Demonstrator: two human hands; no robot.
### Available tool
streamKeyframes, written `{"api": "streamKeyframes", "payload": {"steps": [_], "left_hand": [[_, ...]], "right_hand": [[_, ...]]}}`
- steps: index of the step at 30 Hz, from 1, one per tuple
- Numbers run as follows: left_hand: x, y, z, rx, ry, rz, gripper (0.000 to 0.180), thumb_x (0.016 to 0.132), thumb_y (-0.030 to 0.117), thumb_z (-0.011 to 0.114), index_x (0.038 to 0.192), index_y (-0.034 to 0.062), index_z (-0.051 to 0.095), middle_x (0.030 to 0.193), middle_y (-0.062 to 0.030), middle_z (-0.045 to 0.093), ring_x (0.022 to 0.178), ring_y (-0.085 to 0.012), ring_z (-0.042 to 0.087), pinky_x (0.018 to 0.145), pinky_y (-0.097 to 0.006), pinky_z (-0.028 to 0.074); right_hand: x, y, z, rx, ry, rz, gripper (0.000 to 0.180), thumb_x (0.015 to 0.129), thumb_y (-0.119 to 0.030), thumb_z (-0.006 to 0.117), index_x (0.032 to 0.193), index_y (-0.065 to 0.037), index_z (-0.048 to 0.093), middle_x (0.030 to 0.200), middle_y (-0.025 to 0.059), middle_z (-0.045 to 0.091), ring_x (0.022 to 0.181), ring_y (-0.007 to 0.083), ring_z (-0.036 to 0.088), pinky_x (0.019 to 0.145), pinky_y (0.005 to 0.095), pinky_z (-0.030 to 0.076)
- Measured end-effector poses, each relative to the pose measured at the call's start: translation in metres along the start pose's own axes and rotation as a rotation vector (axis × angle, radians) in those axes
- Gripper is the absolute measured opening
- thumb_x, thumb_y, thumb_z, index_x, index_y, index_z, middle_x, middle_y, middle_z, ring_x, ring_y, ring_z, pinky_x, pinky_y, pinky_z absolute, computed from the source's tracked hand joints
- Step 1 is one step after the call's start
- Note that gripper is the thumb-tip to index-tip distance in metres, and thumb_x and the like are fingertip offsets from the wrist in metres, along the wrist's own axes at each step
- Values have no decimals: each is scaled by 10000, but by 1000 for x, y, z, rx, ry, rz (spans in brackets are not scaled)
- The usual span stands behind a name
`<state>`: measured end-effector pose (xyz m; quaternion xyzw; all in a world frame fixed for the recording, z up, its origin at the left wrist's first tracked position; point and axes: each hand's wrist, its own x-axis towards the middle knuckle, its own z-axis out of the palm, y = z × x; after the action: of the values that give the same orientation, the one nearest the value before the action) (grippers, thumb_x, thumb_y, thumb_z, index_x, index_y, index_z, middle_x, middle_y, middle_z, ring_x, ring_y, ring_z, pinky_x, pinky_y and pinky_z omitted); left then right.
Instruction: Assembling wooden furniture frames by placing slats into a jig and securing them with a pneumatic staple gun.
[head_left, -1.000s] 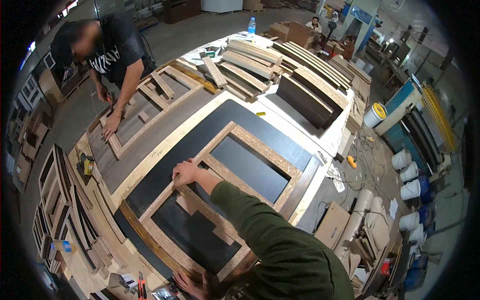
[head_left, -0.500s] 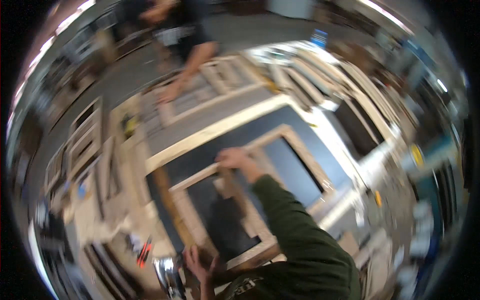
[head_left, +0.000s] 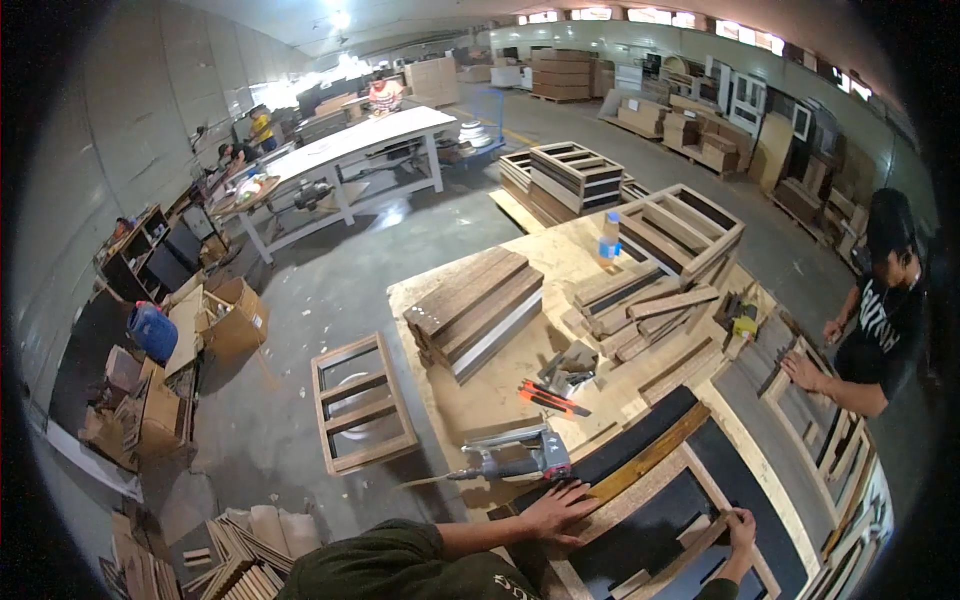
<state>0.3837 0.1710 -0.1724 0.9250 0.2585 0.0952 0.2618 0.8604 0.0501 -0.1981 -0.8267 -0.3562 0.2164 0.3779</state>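
On the workbench (head_left: 470,400), both hands (head_left: 556,510) press a wooden frame (head_left: 655,480).

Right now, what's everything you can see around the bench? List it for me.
Wooden frame: one, light wood with dark panels, on the bench under both hands.
Power tool: one, grey, on the bench just beyond the left hand.
Red-handled tool: one, red and black, mid-bench.
Stacked boards: one pile, brown, far left of the bench.
Loose wood pieces: one heap, brown, mid-bench.
Bottle: one, clear with blue cap, upright at the bench's far edge.
Frame on floor: one, light wood, left of the bench.
Cardboard box: one, brown, open, on the floor at left.
Co-worker: one, dark shirt and cap, at right.
Left hand: flat on the frame.
Right hand: fingers on an inner strip of the frame.
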Motion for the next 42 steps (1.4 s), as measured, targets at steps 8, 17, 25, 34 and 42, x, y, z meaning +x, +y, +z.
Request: {"api": "streamKeyframes", "payload": {"steps": [8,17,25,34,42], "left_hand": [[16,-35,-102,-98,536,-290,385,712,222,652,1070,85,619,1041,-174,587,918,-368,562,810,-468,453],[70,-180,-105,331,352,-417,577,757,117,594,1309,51,439,1277,-146,489,1215,-321,439,977,-426,404],[86,-124,-141,574,-31,-474,393,747,228,606,1117,96,626,970,-134,624,986,-293,604,828,-477,461],[-15,-29,-142,-327,323,-327,345,684,258,690,944,68,566,780,-148,596,701,-265,611,649,-377,482],[-57,7,-66,-748,54,-254,406,826,393,664,1013,61,522,808,-59,543,762,-130,545,673,-298,446]], "right_hand": [[0,46,-9,-222,136,-57,351,801,-217,599,1108,-47,600,974,108,616,888,203,565,802,318,458],[-84,-93,67,-39,490,-251,389,707,-119,661,1079,-32,581,1134,151,558,1104,305,510,985,395,371],[-198,-171,133,179,165,-506,201,723,-55,663,918,-25,625,966,138,628,946,291,588,883,388,452],[-220,-226,197,691,-244,-152,279,858,-68,565,1117,34,561,1018,100,611,947,184,568,884,327,441],[-211,-262,222,1004,-452,-38,391,944,-199,509,1256,31,455,1079,170,607,962,221,597,883,348,465]]}}
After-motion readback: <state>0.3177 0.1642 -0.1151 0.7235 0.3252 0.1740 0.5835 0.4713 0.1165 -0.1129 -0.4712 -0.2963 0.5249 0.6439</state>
